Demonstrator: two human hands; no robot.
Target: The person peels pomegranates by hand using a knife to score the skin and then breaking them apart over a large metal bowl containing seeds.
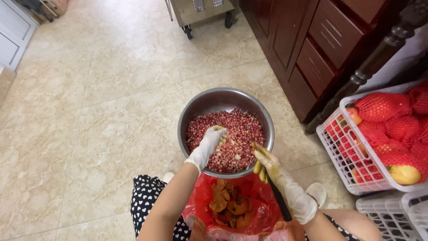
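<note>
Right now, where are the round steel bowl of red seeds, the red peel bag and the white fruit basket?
Round steel bowl (pixel 196 105), head view, bare inner wall.
Red peel bag (pixel 263 214), head view, right side.
White fruit basket (pixel 343 154), head view, front wall.

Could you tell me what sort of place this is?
Probably a home kitchen or dining area: a tiled floor, a dark wooden cabinet, and a metal bowl of pomegranate seeds set on the floor.

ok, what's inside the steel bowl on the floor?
The steel bowl holds a heap of red pomegranate seeds with pale bits mixed in. The gloved left hand is dug into them. The bowl's bottom is covered, and the right hand hides part of the near rim.
</note>
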